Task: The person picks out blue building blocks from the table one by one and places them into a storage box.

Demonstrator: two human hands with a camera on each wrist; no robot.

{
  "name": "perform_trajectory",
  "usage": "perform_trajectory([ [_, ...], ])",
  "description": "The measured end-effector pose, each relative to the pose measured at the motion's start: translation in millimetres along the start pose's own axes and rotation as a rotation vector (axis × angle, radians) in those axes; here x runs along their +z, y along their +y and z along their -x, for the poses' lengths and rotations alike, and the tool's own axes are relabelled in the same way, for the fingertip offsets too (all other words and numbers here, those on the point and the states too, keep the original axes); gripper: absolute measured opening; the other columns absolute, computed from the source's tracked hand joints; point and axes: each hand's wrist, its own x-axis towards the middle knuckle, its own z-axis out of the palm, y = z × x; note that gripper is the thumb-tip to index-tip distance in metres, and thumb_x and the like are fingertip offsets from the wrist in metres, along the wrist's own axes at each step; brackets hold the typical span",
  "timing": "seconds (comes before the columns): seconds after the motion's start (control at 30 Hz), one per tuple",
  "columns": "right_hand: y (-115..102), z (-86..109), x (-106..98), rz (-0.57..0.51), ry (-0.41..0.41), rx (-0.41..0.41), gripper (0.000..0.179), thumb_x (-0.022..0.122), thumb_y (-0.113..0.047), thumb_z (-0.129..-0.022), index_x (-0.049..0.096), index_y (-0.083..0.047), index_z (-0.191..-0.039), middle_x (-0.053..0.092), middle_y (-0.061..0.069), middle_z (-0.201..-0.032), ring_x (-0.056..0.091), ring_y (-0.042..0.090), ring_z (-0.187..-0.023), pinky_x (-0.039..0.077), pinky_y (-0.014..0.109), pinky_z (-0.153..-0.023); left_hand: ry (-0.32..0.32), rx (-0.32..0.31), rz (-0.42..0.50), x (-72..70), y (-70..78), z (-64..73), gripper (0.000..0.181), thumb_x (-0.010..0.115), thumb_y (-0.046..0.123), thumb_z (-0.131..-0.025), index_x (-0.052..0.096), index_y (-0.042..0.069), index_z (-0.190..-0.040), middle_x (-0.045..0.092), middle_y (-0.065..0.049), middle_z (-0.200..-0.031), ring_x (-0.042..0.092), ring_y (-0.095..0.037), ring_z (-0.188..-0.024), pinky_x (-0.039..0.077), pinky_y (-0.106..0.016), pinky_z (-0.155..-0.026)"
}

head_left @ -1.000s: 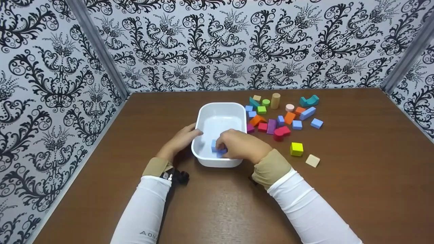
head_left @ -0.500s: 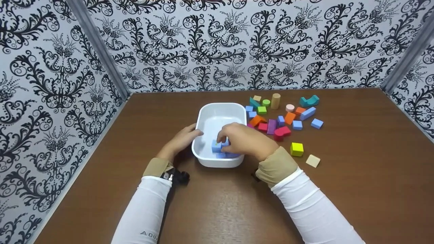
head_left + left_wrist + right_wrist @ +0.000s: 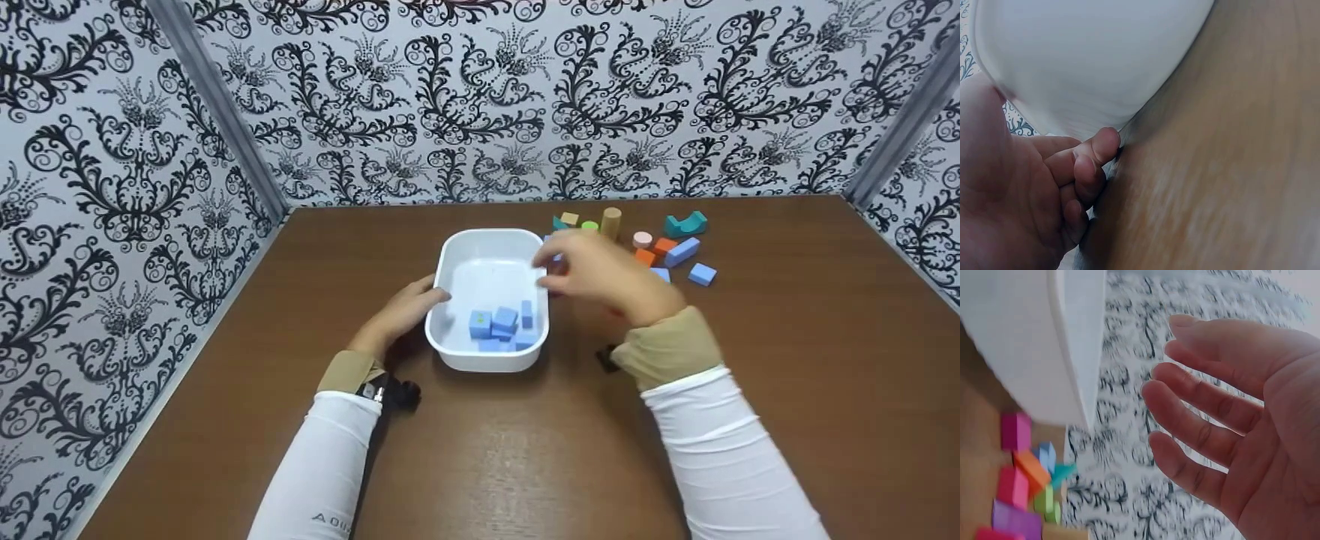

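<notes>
A white plastic tub (image 3: 487,362) stands on the table with several light blue wooden blocks (image 3: 504,319) gathered in its near right part. My left hand (image 3: 403,309) holds the tub's left side, its thumb over the rim; in the left wrist view its curled fingers (image 3: 1090,174) lie against the outer wall (image 3: 1089,62). Over the tub's right rim is my right hand (image 3: 600,271), slightly blurred. The right wrist view shows that hand (image 3: 1230,405) with loosely bent fingers and nothing in them, raised beside the tub wall (image 3: 1022,332).
Right of the tub lie several coloured blocks, partly hidden by my right hand: a teal arch (image 3: 685,224), a natural wood cylinder (image 3: 611,223), a blue block (image 3: 702,274) and an orange one (image 3: 664,247). The right wrist view adds a purple block (image 3: 1013,520). A patterned wall (image 3: 480,105) rises behind the table.
My right hand has let go of the light blue blocks and moved up and to the right, out over the tub's rim. The left hand and the tub stay where they were.
</notes>
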Motion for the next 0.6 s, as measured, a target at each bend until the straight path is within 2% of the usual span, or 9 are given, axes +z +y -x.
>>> perform_trajectory([
  [0.13,18.8,14.0,-18.9,0.027,0.068,0.064,0.024,0.083,-0.011,-0.091,0.08,0.0,-0.112,0.075,0.017,-0.107,0.063,0.034,-0.097,0.052,0.047,-0.089,-0.008,-0.001,0.009,0.8,-0.5,-0.9,0.071,0.054,0.029,-0.096,0.044,0.003,-0.162,0.058,-0.02,-0.151,0.057,-0.03,-0.129,0.042,-0.044,-0.115],
  [0.4,62.5,50.1,-56.7,0.034,0.097,0.27,0.03,0.076,-0.019,-0.098,0.076,-0.002,-0.123,0.073,0.017,-0.12,0.068,0.033,-0.104,0.055,0.053,-0.094,-0.004,0.007,-0.002,-0.4,-1.4,0.3,0.07,0.054,0.029,-0.096,0.047,0.002,-0.16,0.059,-0.019,-0.15,0.055,-0.03,-0.129,0.04,-0.045,-0.117],
  [0.53,86.2,67.1,-72.3,0.045,0.114,0.361,0.038,0.075,-0.028,-0.1,0.074,-0.002,-0.128,0.072,0.021,-0.124,0.07,0.033,-0.1,0.053,0.049,-0.092,-0.005,0.005,0.002,-0.5,-1.7,-0.1,0.07,0.054,0.029,-0.096,0.046,0.002,-0.16,0.058,-0.02,-0.15,0.055,-0.03,-0.13,0.04,-0.044,-0.117],
  [0.6,97.7,76.3,-79.0,0.046,0.131,0.397,0.039,0.075,-0.028,-0.1,0.073,-0.002,-0.129,0.072,0.022,-0.126,0.071,0.035,-0.102,0.051,0.043,-0.091,-0.007,0.005,0.0,-0.7,-1.7,-0.9,0.07,0.054,0.029,-0.096,0.045,0.001,-0.16,0.057,-0.02,-0.151,0.055,-0.03,-0.131,0.039,-0.045,-0.118],
])
